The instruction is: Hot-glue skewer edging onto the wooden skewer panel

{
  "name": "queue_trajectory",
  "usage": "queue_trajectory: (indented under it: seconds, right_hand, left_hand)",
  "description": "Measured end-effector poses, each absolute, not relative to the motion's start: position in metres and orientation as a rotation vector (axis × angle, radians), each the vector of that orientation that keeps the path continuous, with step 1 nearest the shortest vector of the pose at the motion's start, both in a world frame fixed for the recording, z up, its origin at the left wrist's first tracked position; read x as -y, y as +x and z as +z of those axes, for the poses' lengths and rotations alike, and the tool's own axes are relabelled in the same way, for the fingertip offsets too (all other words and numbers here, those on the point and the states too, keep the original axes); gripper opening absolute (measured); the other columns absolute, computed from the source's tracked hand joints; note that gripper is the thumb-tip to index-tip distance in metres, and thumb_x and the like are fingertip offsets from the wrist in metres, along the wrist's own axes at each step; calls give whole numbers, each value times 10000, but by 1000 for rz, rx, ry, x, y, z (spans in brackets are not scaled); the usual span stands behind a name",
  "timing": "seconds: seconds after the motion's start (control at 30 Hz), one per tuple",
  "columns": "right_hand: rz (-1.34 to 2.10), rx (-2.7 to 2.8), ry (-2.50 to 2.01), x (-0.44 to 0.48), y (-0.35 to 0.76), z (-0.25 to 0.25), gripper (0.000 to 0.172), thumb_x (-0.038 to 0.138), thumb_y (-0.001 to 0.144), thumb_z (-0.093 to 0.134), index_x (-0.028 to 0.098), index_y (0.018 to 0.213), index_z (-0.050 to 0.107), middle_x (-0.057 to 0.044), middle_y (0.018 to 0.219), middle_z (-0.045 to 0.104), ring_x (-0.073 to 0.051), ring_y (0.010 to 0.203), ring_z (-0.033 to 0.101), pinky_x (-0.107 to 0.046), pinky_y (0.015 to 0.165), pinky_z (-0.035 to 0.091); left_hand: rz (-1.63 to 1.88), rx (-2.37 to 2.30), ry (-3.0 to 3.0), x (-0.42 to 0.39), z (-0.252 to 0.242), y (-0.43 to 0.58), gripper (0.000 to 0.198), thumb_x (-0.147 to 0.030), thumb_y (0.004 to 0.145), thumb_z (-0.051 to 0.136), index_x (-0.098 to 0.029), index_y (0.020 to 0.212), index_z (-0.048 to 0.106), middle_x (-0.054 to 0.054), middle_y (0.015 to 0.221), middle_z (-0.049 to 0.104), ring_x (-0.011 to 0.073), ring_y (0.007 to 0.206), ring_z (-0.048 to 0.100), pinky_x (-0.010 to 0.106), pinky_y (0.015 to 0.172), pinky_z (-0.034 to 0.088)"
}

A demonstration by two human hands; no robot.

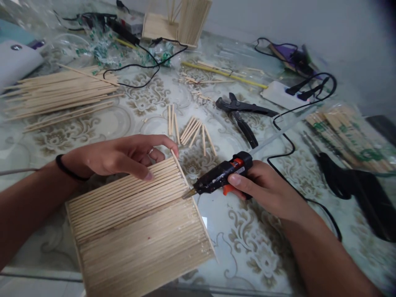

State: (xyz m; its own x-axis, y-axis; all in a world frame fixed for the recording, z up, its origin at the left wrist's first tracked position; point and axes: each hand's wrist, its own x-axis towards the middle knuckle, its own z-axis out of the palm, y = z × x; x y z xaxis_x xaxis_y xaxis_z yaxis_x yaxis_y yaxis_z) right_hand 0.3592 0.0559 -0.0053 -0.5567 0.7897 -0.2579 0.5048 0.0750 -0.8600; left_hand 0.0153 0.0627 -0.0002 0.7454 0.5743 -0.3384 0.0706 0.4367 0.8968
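My right hand (262, 185) is wrapped round a black hot glue gun (221, 175) with an orange trigger. Its nozzle points left and meets the right edge of a panel made of thin wooden sticks (145, 243), near where a raised row of sticks borders a flatter section. A long translucent glue stick (281, 130) juts from the gun's back. My left hand (123, 156), with a ring and a black wrist band, holds the panel's far edge, thumb on top and index finger at the far right corner. Short cut sticks (192, 130) lie just beyond the panel.
Black pliers (238, 111) lie beyond the glue gun. A white power strip (284, 97) feeds black cords across the patterned table. Long sticks (62, 90) are heaped at left, bagged sticks (349, 132) at right beside black-handled scissors (331, 173). A stick-built structure (192, 24) stands at the back.
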Motion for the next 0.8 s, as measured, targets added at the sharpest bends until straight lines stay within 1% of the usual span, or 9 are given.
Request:
queue_trajectory:
  seconds: [0.2,0.37,0.5,0.63,0.73,0.8]
  right_hand:
    - [1438,2157,-1275,-58,358,3,608,738,925,643,197,668,747,20,482,544,-129,439,472,-289,427,285]
    - [1357,2108,-1325,-58,352,-1,674,785,921,599,195,623,730,6,488,556,-130,447,479,-284,442,327]
    - [1358,2073,-1344,-57,353,-4,687,788,941,562,187,657,734,-8,521,589,-138,471,511,-282,461,367]
    - [1411,2128,-1309,-58,355,0,642,763,921,622,193,648,739,15,489,555,-129,443,486,-275,435,327]
    - [1382,2205,-1278,-59,355,6,606,731,925,639,207,637,731,28,472,544,-124,432,463,-274,428,290]
    - [1374,2255,-1261,-60,356,8,592,722,930,634,210,651,738,31,478,549,-124,435,459,-273,432,291]
  left_hand:
    - [327,-679,1120,-64,0,14,526,-178,876,770,-302,1362,610,25,979,722,153,738,664,193,572,461]
    - [327,-667,1114,-64,0,13,519,-146,882,755,-304,1356,617,9,963,725,143,735,655,188,580,468]
    - [343,-681,1117,-64,0,14,527,-136,873,767,-299,1355,629,0,939,729,124,697,632,174,566,451]
    - [331,-677,1122,-65,2,14,505,-142,882,759,-302,1343,630,4,943,730,138,725,647,183,576,473]
    - [325,-681,1123,-64,3,14,489,-159,896,757,-304,1346,629,3,945,726,145,732,652,196,592,495]
    - [337,-703,1126,-63,4,13,500,-161,887,773,-303,1345,633,0,953,724,142,734,643,199,601,495]
